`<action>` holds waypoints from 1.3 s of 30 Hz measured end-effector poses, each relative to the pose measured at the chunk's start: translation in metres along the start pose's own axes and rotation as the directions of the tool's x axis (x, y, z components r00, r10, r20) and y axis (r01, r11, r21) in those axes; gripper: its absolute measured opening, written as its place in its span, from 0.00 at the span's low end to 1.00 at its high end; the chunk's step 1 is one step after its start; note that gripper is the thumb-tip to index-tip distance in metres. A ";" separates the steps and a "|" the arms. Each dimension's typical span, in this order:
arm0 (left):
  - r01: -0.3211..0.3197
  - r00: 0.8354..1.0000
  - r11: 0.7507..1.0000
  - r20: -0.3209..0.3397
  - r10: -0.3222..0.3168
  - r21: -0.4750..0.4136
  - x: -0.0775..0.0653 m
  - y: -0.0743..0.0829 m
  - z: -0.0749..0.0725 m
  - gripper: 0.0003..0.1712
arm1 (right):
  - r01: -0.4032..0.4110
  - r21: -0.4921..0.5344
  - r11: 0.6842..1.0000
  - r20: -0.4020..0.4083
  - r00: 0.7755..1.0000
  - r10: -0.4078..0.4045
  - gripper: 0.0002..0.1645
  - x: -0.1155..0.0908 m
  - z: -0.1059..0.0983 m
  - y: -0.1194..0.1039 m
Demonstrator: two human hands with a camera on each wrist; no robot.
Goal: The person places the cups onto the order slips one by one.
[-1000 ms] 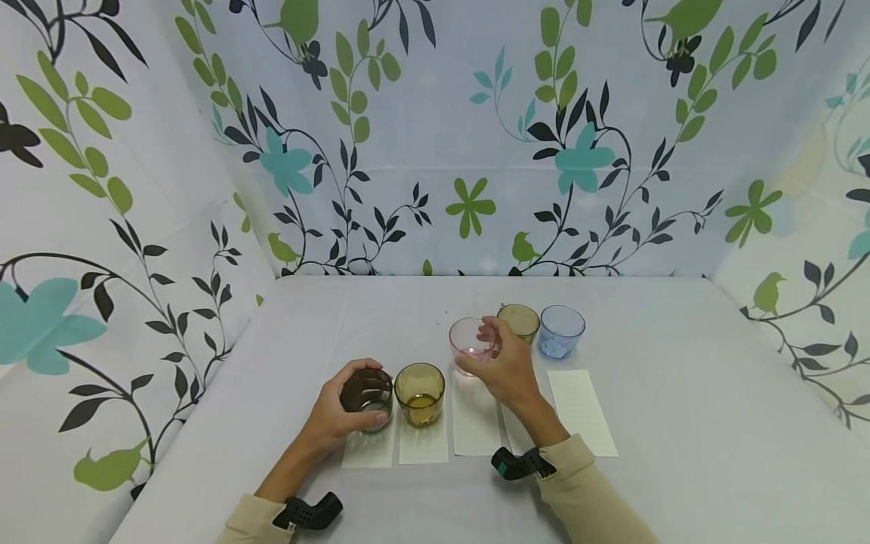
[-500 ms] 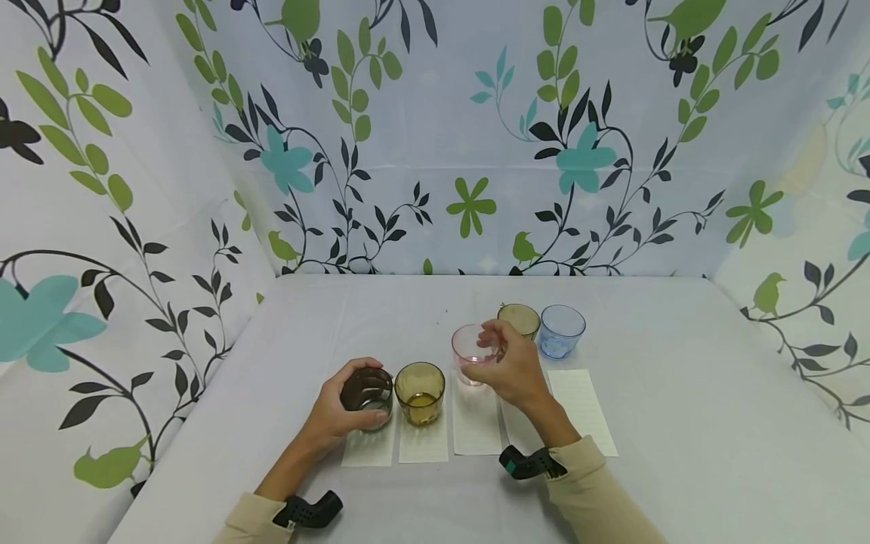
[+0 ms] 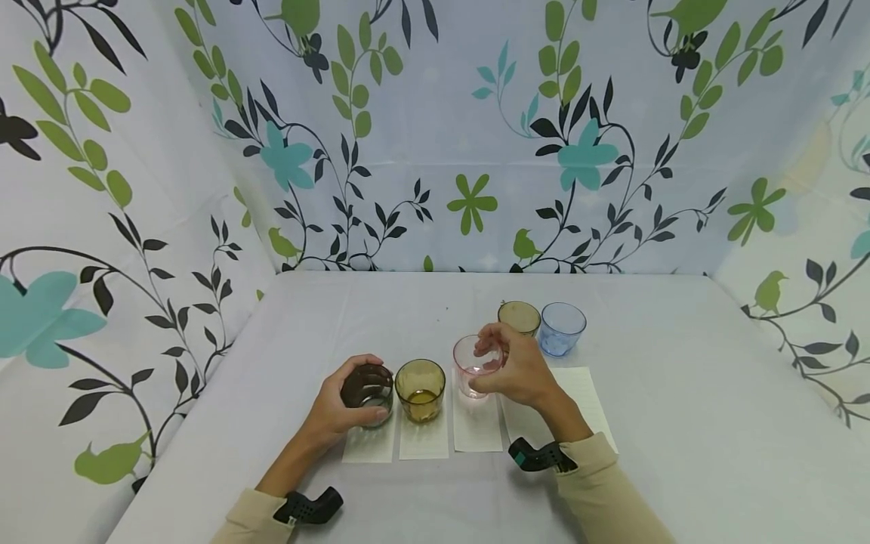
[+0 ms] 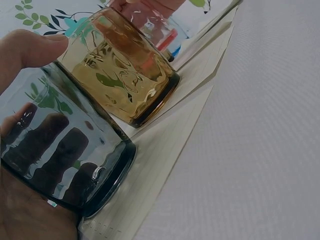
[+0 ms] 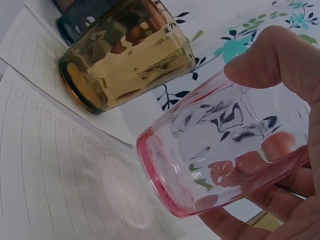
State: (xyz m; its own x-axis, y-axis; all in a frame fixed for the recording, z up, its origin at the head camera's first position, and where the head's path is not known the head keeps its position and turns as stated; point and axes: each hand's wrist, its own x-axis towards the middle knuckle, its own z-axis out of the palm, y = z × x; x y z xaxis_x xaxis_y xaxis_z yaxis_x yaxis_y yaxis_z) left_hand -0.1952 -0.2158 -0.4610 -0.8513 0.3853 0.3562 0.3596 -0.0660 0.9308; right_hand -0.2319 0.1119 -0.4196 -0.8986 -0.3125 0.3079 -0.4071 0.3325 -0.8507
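Observation:
My left hand (image 3: pixel 343 402) grips a dark grey glass (image 3: pixel 370 389), its fingers curled round the far side, as the left wrist view of the glass (image 4: pixel 65 145) shows. The base of that glass stands on a lined paper strip (image 3: pixel 367 447). Just to its right, an amber glass (image 3: pixel 421 393) stands on its own strip (image 3: pixel 424 446), untouched. A clear pink glass (image 3: pixel 470 368) is held in my right hand (image 3: pixel 519 369), between thumb and curled fingers. In the right wrist view the pink glass (image 5: pixel 225 155) is tilted, with its base over lined paper (image 5: pixel 75 175); contact is hard to tell.
Behind my right hand stand an olive-tinted glass (image 3: pixel 520 317) and a blue glass (image 3: pixel 563 330), side by side. More paper strips lie in the row, one partly under my right forearm (image 3: pixel 576 378). A patterned cloth (image 3: pixel 408 136) hangs behind the white table (image 3: pixel 326 317).
The pink glass in my right hand has come nearer and lower, over its paper strip. My left hand and the dark grey glass have stayed in place.

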 end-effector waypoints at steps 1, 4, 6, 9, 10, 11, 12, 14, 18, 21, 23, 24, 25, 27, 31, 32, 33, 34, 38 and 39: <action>0.002 1.000 1.000 -0.001 -0.002 0.001 0.000 0.000 0.000 0.40 | 0.000 0.008 1.000 0.012 1.000 0.000 0.36 0.000 0.000 0.001; 0.005 1.000 1.000 -0.002 -0.005 0.006 0.000 0.000 0.000 0.39 | -0.002 0.037 0.999 0.053 0.999 0.000 0.36 0.000 -0.001 0.002; 0.005 1.000 1.000 0.000 -0.005 0.007 0.000 0.000 0.000 0.39 | -0.005 0.051 0.999 0.081 0.997 0.001 0.36 -0.001 -0.001 0.004; 0.006 1.000 1.000 0.004 -0.006 0.007 0.000 -0.001 -0.001 0.40 | -0.010 0.064 0.998 0.122 0.993 0.002 0.36 -0.001 -0.001 0.005; 0.005 1.000 1.000 0.004 -0.006 0.007 0.000 -0.001 -0.001 0.40 | -0.012 0.064 0.998 0.133 0.991 0.003 0.36 -0.001 -0.001 0.005; 0.005 1.000 1.000 0.005 -0.005 0.009 0.000 -0.001 -0.001 0.40 | -0.015 0.066 0.998 0.145 0.989 0.005 0.36 -0.001 -0.002 0.005; 0.004 1.000 1.000 0.005 -0.004 0.009 0.000 -0.001 -0.001 0.40 | -0.019 0.069 0.997 0.156 0.988 0.008 0.35 -0.001 -0.002 0.005; 0.004 1.000 1.000 0.003 -0.004 0.014 0.000 -0.001 -0.001 0.40 | -0.026 0.081 0.996 0.176 0.984 0.012 0.35 -0.002 -0.002 0.005; 0.003 1.000 1.000 0.002 -0.003 0.018 0.001 -0.001 0.000 0.40 | -0.034 0.091 0.995 0.212 0.977 0.014 0.37 -0.002 -0.002 0.004; 0.007 1.000 1.000 0.001 -0.007 0.011 0.001 -0.001 0.000 0.40 | -0.038 0.085 0.996 0.235 0.972 0.017 0.37 -0.003 -0.003 0.004; 0.009 1.000 1.000 0.000 -0.009 0.008 0.000 0.000 0.000 0.40 | -0.042 0.083 0.996 0.250 0.968 0.020 0.37 -0.003 -0.004 0.005; 0.008 1.000 1.000 0.000 -0.008 0.005 0.000 0.000 0.000 0.40 | -0.044 0.082 0.996 0.259 0.966 0.021 0.38 -0.002 -0.004 0.005; 0.009 1.000 1.000 0.000 -0.009 0.005 0.001 0.000 0.000 0.40 | -0.046 0.085 0.995 0.269 0.963 0.022 0.38 -0.002 -0.005 0.005; 0.010 1.000 1.000 0.000 -0.010 0.006 0.001 0.000 0.000 0.40 | -0.062 0.091 0.994 0.291 0.956 0.033 0.39 -0.002 -0.007 0.005; 0.014 1.000 1.000 0.001 -0.014 0.007 0.002 0.001 0.000 0.40 | -0.117 0.114 0.987 0.340 0.938 0.072 0.45 0.000 -0.012 0.004; 0.015 1.000 1.000 0.001 -0.015 0.006 0.002 0.001 0.000 0.40 | -0.134 0.113 0.984 0.350 0.933 0.087 0.46 0.000 -0.014 0.004; 0.016 1.000 1.000 0.000 -0.016 0.007 0.002 0.001 0.000 0.40 | -0.140 0.105 0.985 0.356 0.930 0.094 0.48 0.000 -0.015 0.003; 0.017 1.000 1.000 0.000 -0.017 0.008 0.001 0.001 0.000 0.40 | -0.146 0.096 0.985 0.362 0.927 0.102 0.49 0.000 -0.016 0.003; 0.022 1.000 1.000 -0.001 -0.022 0.012 0.000 0.001 0.000 0.39 | -0.138 0.026 0.990 0.378 0.918 0.118 0.55 -0.002 -0.020 0.003; 0.025 1.000 1.000 -0.002 -0.025 0.013 0.000 0.001 0.000 0.39 | -0.130 0.012 0.991 0.383 0.916 0.116 0.56 -0.002 -0.021 0.003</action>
State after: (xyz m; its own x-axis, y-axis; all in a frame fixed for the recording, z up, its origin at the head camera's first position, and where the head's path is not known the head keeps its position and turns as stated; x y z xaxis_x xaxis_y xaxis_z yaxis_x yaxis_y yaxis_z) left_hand -0.1945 -0.2155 -0.4606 -0.8608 0.3847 0.3332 0.3431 -0.0447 0.9382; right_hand -0.2344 0.1320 -0.4136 -0.8080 -0.5889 0.0204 -0.2847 0.3597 -0.8886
